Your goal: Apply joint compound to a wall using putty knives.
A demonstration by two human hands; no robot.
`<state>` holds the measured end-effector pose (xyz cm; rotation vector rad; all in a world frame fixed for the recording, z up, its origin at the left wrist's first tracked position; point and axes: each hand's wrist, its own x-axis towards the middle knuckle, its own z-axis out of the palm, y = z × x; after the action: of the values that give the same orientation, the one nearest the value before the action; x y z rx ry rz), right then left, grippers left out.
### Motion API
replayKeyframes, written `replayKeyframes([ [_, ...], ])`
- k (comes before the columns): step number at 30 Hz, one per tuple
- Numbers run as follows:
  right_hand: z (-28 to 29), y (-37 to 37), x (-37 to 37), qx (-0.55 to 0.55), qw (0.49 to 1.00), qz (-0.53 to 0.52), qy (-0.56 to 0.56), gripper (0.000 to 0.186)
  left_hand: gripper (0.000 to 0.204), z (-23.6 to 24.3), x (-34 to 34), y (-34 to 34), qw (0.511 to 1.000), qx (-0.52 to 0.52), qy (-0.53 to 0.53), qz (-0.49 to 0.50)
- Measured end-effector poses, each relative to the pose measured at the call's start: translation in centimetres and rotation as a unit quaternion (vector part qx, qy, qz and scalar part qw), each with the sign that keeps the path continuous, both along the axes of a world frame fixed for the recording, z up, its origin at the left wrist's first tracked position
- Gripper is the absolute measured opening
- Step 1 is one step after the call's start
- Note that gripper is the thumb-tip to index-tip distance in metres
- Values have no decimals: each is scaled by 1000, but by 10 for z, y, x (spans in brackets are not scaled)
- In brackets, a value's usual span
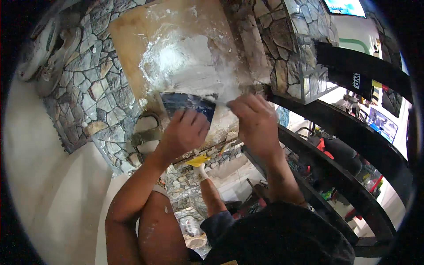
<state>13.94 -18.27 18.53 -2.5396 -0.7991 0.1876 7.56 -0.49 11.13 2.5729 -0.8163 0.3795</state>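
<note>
My left hand [185, 130] is closed on a wide, dark blue flat-bladed spreader [189, 105], its upper edge streaked with white paste. My right hand [256, 117] pinches a thin, greyish putty knife [221, 102], whose narrow end meets or nearly meets the spreader's right corner; its handle is hidden in my fingers. Both tools are over the near part of a tan board [126, 39]. White paste [176, 59] is smeared thickly across the board's middle.
Stone-patterned flooring [97, 88] surrounds the board. Shoes [57, 57] sit at the far left. Black slats [344, 119] run along the right, with cluttered items below. A yellow object [198, 161] lies beneath the board's near edge. A lit screen [345, 7] is at the upper right.
</note>
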Motion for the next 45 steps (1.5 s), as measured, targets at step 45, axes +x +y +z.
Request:
replayKeyframes([
  [45,-63,-7,3,93,993,68,-35,18,19,63,43,35,900,-226,292,230],
])
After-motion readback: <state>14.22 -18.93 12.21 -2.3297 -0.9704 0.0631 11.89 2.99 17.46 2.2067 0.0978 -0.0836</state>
